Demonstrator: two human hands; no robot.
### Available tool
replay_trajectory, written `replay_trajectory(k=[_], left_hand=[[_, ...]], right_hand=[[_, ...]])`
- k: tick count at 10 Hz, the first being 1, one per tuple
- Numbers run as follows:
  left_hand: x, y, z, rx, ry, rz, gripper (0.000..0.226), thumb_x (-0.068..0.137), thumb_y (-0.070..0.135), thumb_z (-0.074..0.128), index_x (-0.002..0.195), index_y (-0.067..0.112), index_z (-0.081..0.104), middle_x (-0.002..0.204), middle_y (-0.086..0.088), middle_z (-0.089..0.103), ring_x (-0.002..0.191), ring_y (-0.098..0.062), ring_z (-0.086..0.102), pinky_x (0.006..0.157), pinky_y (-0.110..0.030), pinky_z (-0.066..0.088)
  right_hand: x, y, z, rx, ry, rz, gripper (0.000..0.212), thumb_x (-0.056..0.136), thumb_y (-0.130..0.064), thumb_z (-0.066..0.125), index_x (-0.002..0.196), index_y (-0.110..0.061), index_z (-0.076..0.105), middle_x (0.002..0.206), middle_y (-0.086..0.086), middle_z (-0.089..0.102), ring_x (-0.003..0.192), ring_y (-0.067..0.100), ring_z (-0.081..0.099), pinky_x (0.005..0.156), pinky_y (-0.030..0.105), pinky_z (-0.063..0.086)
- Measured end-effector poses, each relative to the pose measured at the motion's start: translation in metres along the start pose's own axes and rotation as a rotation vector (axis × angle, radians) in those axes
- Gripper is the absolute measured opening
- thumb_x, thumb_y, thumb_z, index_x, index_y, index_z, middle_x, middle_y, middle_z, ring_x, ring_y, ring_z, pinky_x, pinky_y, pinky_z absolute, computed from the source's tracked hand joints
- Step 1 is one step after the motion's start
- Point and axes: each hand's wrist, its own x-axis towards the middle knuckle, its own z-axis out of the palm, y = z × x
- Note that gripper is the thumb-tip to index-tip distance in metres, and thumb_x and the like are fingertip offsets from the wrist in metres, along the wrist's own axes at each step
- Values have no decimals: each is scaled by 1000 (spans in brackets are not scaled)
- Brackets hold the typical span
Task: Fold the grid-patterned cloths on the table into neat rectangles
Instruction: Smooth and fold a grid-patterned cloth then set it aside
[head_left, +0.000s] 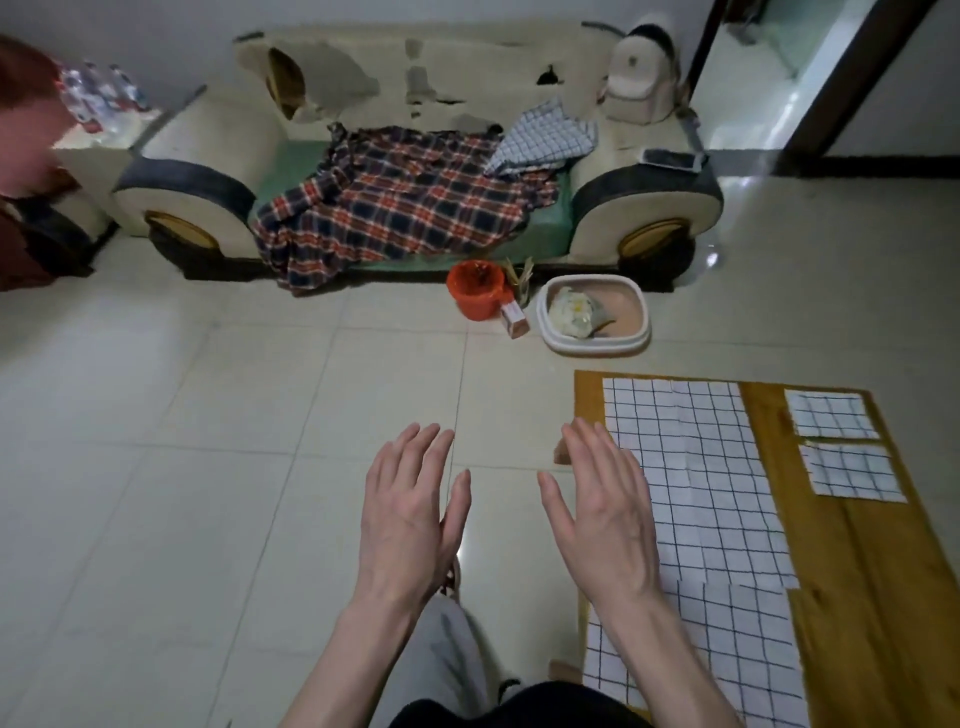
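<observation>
**Both hands free, cloths on bench to the right**

Left hand (415, 512) and right hand (602, 512) are raised over the floor tiles, fingers straight, grasping nothing. Just right of the right hand, a large grid cloth (696, 478) lies flat on the bench (852, 597). Further right sit two folded grid cloths (831, 414), one behind the other. Beyond the hands: sofa (208, 156) with plaid blanket (405, 202).

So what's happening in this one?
A person is at a wooden table with grid cloths. Both hands, left and right, are open with fingers straight and hold nothing, the left over the floor, the right at the table's edge. A large cloth lies spread flat, another nearer. Two small folded ones lie at the far right.
</observation>
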Motion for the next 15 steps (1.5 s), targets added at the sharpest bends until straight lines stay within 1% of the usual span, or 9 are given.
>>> replay_trajectory(k=[3,5,6,7,8,9,11,13,15], left_hand=[[132,-44,34,-98,-120,219,43,103,32,55,139,10,61,142,-6,61,143,-26,48,114,-49,41],[202,-57,64,-176,-212,406,42,104,33,54,139,10,61,142,-6,61,143,-26,48,115,-48,40],[221,-50,79,-222,-257,485,42,104,32,54,138,10,61,141,-7,61,142,-27,48,113,-50,42],[236,-37,93,-264,-309,570,42,104,33,54,138,10,61,142,-7,61,143,-27,48,113,-51,42],[247,-20,107,-275,-362,637,43,105,35,52,139,10,61,143,-6,61,143,-26,47,114,-51,41],[255,-3,119,-294,-401,684,44,106,37,50,139,10,62,144,-6,61,143,-25,48,115,-50,41],[269,28,149,-309,-467,817,43,106,35,52,140,11,62,143,-6,61,143,-25,48,116,-49,40],[285,58,171,-301,-534,971,41,105,35,52,139,12,61,143,-5,60,141,-24,48,118,-44,38],[297,86,197,-289,-577,1024,42,106,35,50,140,13,60,145,-4,58,143,-22,46,119,-43,37]], right_hand=[[96,-13,28,-73,84,240,60,107,-50,36,157,-17,40,164,1,39,155,16,28,127,44,23],[128,-18,35,-129,195,387,57,105,-48,44,153,-16,46,161,3,44,152,18,34,125,46,26],[131,-12,32,-172,208,497,60,104,-52,37,152,-17,48,159,2,46,151,19,36,124,39,21],[128,-1,30,-210,244,582,60,103,-53,38,151,-17,50,157,3,48,149,20,39,122,40,24],[121,12,30,-213,279,644,56,103,-46,49,149,-16,51,156,5,50,149,21,40,122,45,31],[116,22,28,-220,310,715,52,104,-42,52,149,-14,52,155,7,51,148,23,42,119,51,38],[103,39,26,-183,330,883,60,102,-51,45,154,-20,44,162,3,41,153,22,32,121,52,34],[99,59,29,-123,368,1042,63,106,-57,32,158,-22,38,166,0,34,156,17,24,126,44,20],[100,85,32,-70,396,1072,64,105,-57,32,159,-22,37,167,-2,32,157,14,22,126,49,26]])
